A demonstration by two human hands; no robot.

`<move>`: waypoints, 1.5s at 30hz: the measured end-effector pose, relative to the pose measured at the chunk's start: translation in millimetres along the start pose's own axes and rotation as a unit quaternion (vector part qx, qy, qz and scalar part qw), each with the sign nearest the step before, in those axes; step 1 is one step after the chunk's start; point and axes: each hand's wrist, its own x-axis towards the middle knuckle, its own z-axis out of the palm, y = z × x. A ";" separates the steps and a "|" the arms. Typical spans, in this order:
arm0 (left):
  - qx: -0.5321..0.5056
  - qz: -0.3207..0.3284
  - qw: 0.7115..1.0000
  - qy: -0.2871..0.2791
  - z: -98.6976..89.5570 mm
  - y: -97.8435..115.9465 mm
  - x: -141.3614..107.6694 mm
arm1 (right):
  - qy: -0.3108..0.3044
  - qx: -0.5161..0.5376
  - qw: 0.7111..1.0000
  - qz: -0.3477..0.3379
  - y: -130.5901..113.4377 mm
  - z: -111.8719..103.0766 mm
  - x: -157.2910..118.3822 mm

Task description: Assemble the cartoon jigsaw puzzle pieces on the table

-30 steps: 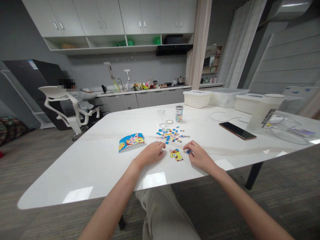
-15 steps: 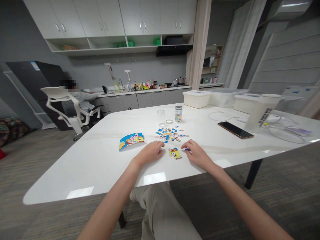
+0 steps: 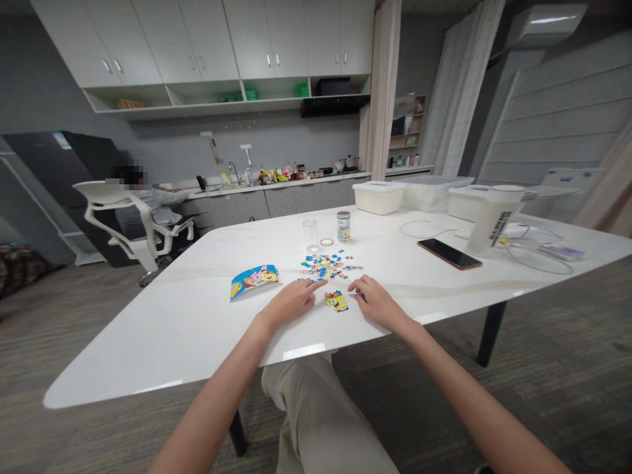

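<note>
Left hand (image 3: 290,302) now extending index finger toward loose pieces (image 3: 323,268) beyond joined section (image 3: 336,302), seemingly singling one out; grip unclear | right hand (image 3: 379,305) pinching blue piece (image 3: 363,297) beside section | section lying between hands

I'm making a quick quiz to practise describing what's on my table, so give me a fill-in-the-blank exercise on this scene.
The part-built puzzle lies ____ the left hand and the right hand.
The curved picture sheet shows its cartoon figures on a ____ background.
Seen from the person's seat, the clear jar stands to the ____ of the labelled jar.
From that same seat, the phone lies to the ____ of both hands.

Missing words: between; blue; left; right.
</note>
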 end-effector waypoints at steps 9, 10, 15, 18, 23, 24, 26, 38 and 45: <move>-0.001 0.009 1.000 -0.001 -0.3 -0.7 -0.4 | -0.016 0.030 0.999 -0.006 -0.3 -2.9 0.8; 0.003 0.013 1.000 -0.005 -0.9 -0.7 -0.3 | -0.021 0.037 0.999 -0.008 0.0 -3.7 1.2; 0.020 0.016 0.999 -0.028 -6.2 1.4 0.4 | -0.040 0.064 0.997 -0.007 1.1 -5.9 2.4; 0.022 0.009 0.999 -0.022 -7.2 2.6 0.6 | -0.030 0.071 0.997 -0.005 0.7 -5.8 1.6; 0.020 0.013 0.999 -0.026 -7.7 3.0 1.0 | 0.015 0.018 0.998 0.050 0.3 -5.8 0.4; 0.019 0.011 0.999 -0.026 -8.0 2.9 0.9 | 0.013 0.015 0.998 0.057 0.4 -5.9 0.5; 0.016 0.006 0.999 -0.027 -8.4 3.0 0.6 | 0.003 0.026 0.998 0.055 0.8 -6.1 0.9; 0.008 -0.005 1.000 -0.023 -7.9 4.6 0.7 | -0.003 0.032 0.998 0.045 -3.2 -9.7 1.6; 0.012 -0.009 0.999 -0.034 -9.1 7.1 0.4 | -0.012 0.084 0.996 0.029 -1.8 -7.3 1.8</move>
